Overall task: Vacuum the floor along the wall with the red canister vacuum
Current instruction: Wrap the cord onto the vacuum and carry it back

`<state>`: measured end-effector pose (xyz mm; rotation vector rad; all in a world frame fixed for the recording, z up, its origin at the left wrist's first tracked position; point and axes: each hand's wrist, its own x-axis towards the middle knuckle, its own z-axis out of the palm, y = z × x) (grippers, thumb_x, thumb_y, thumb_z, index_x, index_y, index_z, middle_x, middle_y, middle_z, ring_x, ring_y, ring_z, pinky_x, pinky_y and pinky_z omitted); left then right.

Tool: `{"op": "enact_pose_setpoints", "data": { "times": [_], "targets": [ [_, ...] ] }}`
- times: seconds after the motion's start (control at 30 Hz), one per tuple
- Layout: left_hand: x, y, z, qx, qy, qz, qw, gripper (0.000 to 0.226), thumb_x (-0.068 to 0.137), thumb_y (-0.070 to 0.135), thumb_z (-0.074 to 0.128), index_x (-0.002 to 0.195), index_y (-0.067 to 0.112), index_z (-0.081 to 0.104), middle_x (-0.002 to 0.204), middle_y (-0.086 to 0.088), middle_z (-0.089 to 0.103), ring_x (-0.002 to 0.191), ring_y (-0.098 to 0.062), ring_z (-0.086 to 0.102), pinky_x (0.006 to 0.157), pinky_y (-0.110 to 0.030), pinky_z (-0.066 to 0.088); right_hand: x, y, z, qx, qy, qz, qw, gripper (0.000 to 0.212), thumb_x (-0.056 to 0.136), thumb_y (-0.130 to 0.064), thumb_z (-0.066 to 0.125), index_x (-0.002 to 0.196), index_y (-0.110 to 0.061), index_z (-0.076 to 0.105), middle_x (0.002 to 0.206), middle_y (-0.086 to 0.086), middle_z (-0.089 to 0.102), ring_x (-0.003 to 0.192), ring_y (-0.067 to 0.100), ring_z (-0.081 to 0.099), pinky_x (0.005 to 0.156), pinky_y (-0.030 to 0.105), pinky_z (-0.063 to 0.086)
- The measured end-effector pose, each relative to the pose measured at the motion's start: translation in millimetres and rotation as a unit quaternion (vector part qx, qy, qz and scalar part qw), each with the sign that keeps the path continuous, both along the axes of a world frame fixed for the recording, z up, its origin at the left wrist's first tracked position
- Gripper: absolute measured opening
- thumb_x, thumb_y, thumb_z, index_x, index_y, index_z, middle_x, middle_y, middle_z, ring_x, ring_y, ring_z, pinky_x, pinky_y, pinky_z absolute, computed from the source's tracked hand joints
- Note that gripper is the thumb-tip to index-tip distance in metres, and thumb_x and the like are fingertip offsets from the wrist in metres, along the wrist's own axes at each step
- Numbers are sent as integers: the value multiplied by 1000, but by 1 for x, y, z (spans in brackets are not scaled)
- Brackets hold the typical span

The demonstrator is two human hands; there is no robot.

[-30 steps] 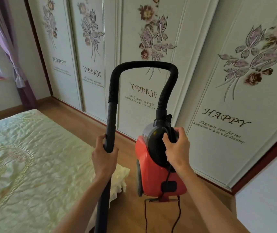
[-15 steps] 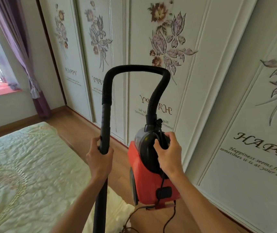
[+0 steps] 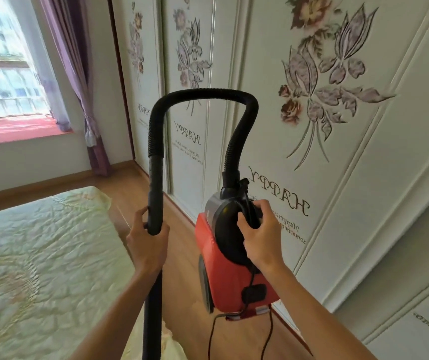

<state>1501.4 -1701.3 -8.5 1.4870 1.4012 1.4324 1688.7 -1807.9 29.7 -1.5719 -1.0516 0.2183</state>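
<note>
The red canister vacuum (image 3: 223, 279) hangs off the floor, nose up, in my right hand (image 3: 261, 235), which grips its black top handle. A black ribbed hose (image 3: 203, 93) arches from the canister's top over to a black rigid wand (image 3: 153, 203). My left hand (image 3: 147, 245) is closed around the wand just below the hose joint. The wand runs down out of view, so its nozzle is hidden. A black power cord (image 3: 269, 333) dangles under the canister. The wooden floor (image 3: 182, 255) runs as a narrow strip along the wall.
White wardrobe doors (image 3: 338, 178) with flower prints and "HAPPY" lettering line the right side. A bed with a pale green quilt (image 3: 39, 268) fills the left. A window (image 3: 2, 74) and purple curtain (image 3: 78, 74) stand at the far end.
The view has advanced along the wardrobe toward the window and turned left. The vacuum, hose and both hands keep the same grip and posture.
</note>
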Motion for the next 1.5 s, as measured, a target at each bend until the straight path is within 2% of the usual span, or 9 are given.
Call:
{"op": "enact_pose_setpoints", "data": {
  "times": [0.23, 0.37, 0.67, 0.77, 0.93, 1.03, 1.2, 1.33, 1.5],
  "targets": [
    [47, 92, -13, -10, -7, 39, 999, 50, 85, 16, 74, 130, 18, 51, 97, -12, 70, 69, -16, 65, 57, -13, 42, 51, 115, -2, -18, -5, 60, 998, 21, 96, -25, 66, 93, -38, 49, 75, -7, 60, 59, 10, 55, 54, 22, 45],
    [61, 136, -16, -13, -6, 72, 997, 50, 85, 16, 74, 129, 19, 52, 101, -14, 71, 78, -23, 68, 65, -18, 48, 69, 176, 1, -8, -10, 84, 996, 24, 96, -24, 66, 93, -39, 48, 73, -9, 59, 57, 6, 52, 51, 18, 42],
    [97, 245, -24, -19, -15, 116, 993, 48, 85, 18, 74, 127, 24, 50, 86, 5, 67, 65, -4, 66, 50, -7, 45, 109, 333, -7, 1, 5, 158, 987, 22, 96, -25, 67, 90, -37, 48, 71, -6, 58, 58, 18, 54, 57, 23, 46],
    [112, 289, -28, -16, -22, 143, 989, 46, 86, 19, 73, 126, 25, 51, 83, 16, 62, 67, -3, 66, 55, -10, 48, 121, 395, -16, -4, 11, 192, 981, 22, 95, -26, 66, 89, -37, 47, 71, -5, 57, 57, 18, 54, 57, 23, 45],
    [129, 360, -32, -25, -39, 208, 977, 41, 86, 22, 75, 119, 27, 52, 84, 0, 69, 68, -15, 70, 64, -31, 61, 132, 498, -15, -6, 5, 242, 970, 18, 96, -24, 66, 94, -30, 49, 76, -4, 60, 62, 21, 58, 64, 33, 53],
    [128, 397, -29, -26, -37, 243, 969, 42, 85, 18, 75, 120, 24, 53, 86, -2, 69, 72, -16, 70, 68, -32, 60, 131, 553, -14, -9, 5, 272, 962, 18, 95, -26, 66, 96, -30, 49, 78, -4, 61, 65, 25, 61, 69, 43, 59],
    [123, 470, -24, -17, -38, 283, 958, 42, 84, 16, 76, 120, 20, 56, 88, 0, 69, 76, -13, 69, 67, -17, 53, 123, 646, -14, 1, 5, 289, 957, 17, 95, -28, 67, 100, -30, 50, 84, -2, 63, 73, 31, 66, 69, 51, 61],
    [112, 540, -30, -23, -35, 287, 957, 44, 83, 18, 77, 121, 19, 55, 90, 0, 70, 76, -14, 70, 70, -24, 59, 105, 721, -20, -6, 30, 295, 955, 18, 94, -28, 68, 101, -27, 51, 86, 1, 64, 76, 34, 66, 71, 57, 60],
    [90, 646, -33, -20, -24, 273, 961, 43, 83, 17, 77, 120, 16, 56, 83, 13, 64, 70, -5, 67, 61, -6, 52, 80, 818, -25, 7, 37, 285, 958, 17, 93, -22, 69, 98, -24, 53, 82, -3, 63, 73, 26, 64, 72, 48, 61]
  ]
}}
